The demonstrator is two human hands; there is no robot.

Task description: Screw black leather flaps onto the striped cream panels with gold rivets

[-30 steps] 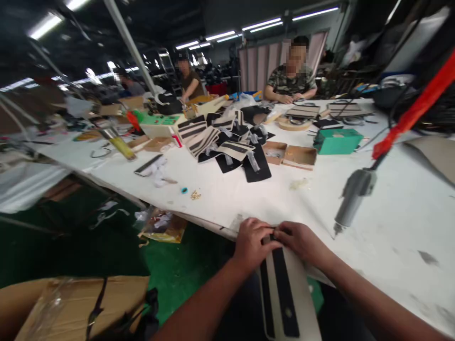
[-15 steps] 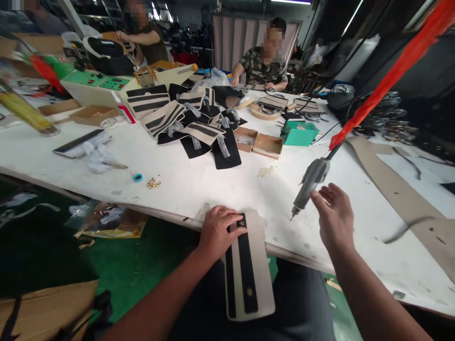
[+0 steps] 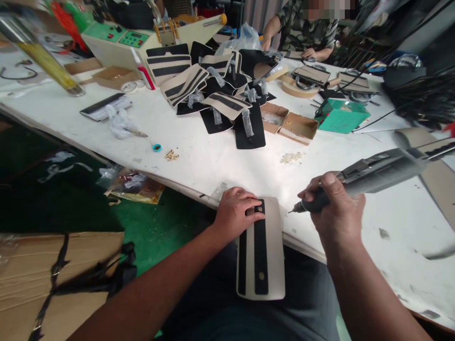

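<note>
A beige panel with two black strips (image 3: 275, 246) lies partly over the table's front edge and partly over my lap. My left hand (image 3: 232, 210) holds its upper end, thumb and fingers on either side of a small metal screw head (image 3: 260, 209). Near the lower end of the same strip is a second round metal fastener (image 3: 261, 275). My right hand (image 3: 339, 213) is wrapped round a grey electric screwdriver (image 3: 384, 170), tilted almost level. Its thin bit points left, just right of the panel and apart from the screw head.
Similar panels (image 3: 222, 105) lie heaped mid-table. Beside them are small cardboard boxes (image 3: 300, 135) and a green box (image 3: 344, 116). Small brass pieces (image 3: 172, 155) and pale bits (image 3: 291, 157) are scattered nearer. Across the table works a person (image 3: 309, 35). Cardboard (image 3: 31, 265) stands lower left.
My right hand has closed round the hanging screwdriver and swung it from steep to nearly level. The view has shifted; my left hand still holds the panel.
</note>
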